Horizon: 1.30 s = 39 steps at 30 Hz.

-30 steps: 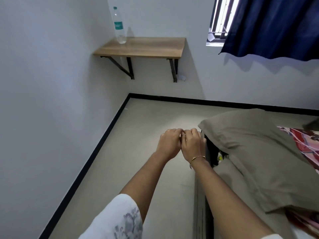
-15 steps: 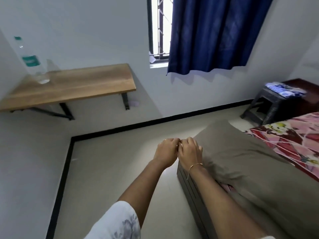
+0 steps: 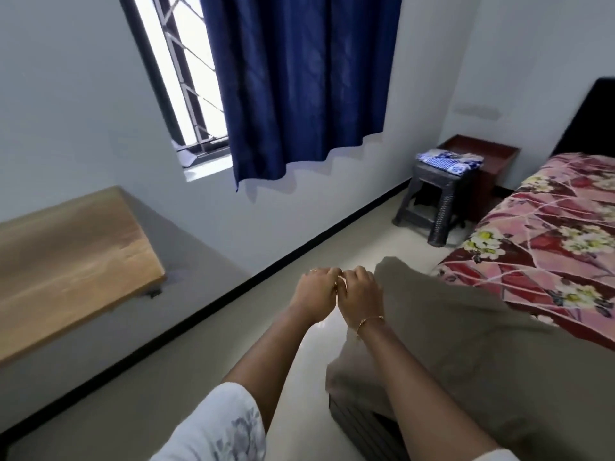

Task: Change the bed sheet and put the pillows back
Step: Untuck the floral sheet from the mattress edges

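My left hand and my right hand are held out together over the floor, knuckles touching and fingers curled, with nothing visible in them. An olive-grey pillow lies on the bed's near corner, just right of my right hand. Beyond the pillow, a pink and red floral sheet covers the bed. A folded blue and white cloth lies on a dark stool by the far wall.
A wooden wall shelf juts out on the left. A blue curtain hangs beside a barred window. The dark bed frame corner sits below my right forearm. A red-brown cabinet stands behind the stool.
The view has swung to the right: the shelf slid left, its bottle left the frame, and the stool and floral sheet came into view. My hands stayed together.
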Each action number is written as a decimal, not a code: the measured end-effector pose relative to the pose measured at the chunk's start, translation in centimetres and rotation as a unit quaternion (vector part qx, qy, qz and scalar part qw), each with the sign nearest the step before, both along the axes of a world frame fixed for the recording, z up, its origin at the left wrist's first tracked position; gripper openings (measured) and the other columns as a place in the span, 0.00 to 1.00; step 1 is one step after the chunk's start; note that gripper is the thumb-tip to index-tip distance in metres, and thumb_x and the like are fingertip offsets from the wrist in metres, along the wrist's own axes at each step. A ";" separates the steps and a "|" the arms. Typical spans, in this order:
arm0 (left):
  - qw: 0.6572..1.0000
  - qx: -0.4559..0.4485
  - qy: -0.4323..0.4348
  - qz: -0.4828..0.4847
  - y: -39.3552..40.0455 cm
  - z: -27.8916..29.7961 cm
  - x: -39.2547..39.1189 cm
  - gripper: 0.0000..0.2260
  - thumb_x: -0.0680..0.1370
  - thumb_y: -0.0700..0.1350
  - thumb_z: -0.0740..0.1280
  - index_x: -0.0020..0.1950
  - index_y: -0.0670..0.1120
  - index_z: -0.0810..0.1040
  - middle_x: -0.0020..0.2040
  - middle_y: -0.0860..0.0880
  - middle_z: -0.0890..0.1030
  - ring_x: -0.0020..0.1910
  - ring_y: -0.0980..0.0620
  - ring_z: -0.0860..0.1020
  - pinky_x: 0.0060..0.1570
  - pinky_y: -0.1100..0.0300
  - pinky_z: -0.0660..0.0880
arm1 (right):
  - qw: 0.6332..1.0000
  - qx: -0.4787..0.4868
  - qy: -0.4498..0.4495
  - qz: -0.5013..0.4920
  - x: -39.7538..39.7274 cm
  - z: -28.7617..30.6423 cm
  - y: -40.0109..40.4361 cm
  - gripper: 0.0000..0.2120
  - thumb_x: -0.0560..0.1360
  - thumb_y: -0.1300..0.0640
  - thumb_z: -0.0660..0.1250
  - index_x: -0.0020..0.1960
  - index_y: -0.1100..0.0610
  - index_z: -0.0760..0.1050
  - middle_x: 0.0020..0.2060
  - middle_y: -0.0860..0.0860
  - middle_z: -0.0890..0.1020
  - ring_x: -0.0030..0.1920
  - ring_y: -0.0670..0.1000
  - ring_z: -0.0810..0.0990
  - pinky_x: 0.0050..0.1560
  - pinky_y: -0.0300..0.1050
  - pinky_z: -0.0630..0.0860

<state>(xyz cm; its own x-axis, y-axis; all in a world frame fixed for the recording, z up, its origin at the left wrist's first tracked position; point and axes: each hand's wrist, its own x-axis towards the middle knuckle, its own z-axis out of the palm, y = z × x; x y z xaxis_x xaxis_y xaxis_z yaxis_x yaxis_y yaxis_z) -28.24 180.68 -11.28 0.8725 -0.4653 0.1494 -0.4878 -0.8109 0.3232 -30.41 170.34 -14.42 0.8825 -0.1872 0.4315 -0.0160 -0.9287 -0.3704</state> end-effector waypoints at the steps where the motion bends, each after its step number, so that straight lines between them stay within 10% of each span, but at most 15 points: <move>1: 1.000 0.005 0.001 -0.015 -0.4 0.2 2.4 0.14 0.77 0.39 0.57 0.61 0.43 0.73 0.57 0.44 0.78 0.57 0.42 0.74 0.54 0.52 0.71 | 1.000 -0.006 -0.005 -0.014 2.3 0.1 -0.4 0.19 0.71 0.51 0.52 0.36 0.59 0.78 0.32 0.55 0.77 0.32 0.58 0.78 0.29 0.48 0.72; 14: 0.974 0.009 0.002 -0.224 -12.8 0.0 29.0 0.17 0.78 0.38 0.57 0.67 0.43 0.71 0.62 0.43 0.76 0.61 0.43 0.73 0.58 0.52 0.70 | 0.967 -0.121 -0.030 -0.224 24.8 -0.3 -12.1 0.17 0.68 0.51 0.53 0.34 0.56 0.79 0.29 0.51 0.77 0.28 0.52 0.77 0.25 0.44 0.71; 33: 0.868 -0.118 0.139 -0.461 -46.5 -2.9 55.3 0.18 0.71 0.42 0.51 0.50 0.38 0.77 0.46 0.39 0.80 0.46 0.40 0.77 0.45 0.49 0.73 | 0.885 -0.070 -0.003 -0.461 48.1 -2.4 -41.2 0.16 0.69 0.54 0.53 0.35 0.59 0.77 0.29 0.54 0.77 0.27 0.55 0.76 0.25 0.47 0.73; 39: 0.872 -0.125 0.149 -0.449 -63.3 -2.9 63.1 0.10 0.80 0.40 0.58 0.59 0.41 0.75 0.53 0.42 0.80 0.52 0.44 0.78 0.52 0.53 0.75 | 0.878 -0.048 0.039 -0.474 55.8 -1.5 -57.0 0.10 0.58 0.64 0.78 0.36 0.60 0.79 0.28 0.55 0.77 0.26 0.55 0.76 0.23 0.47 0.74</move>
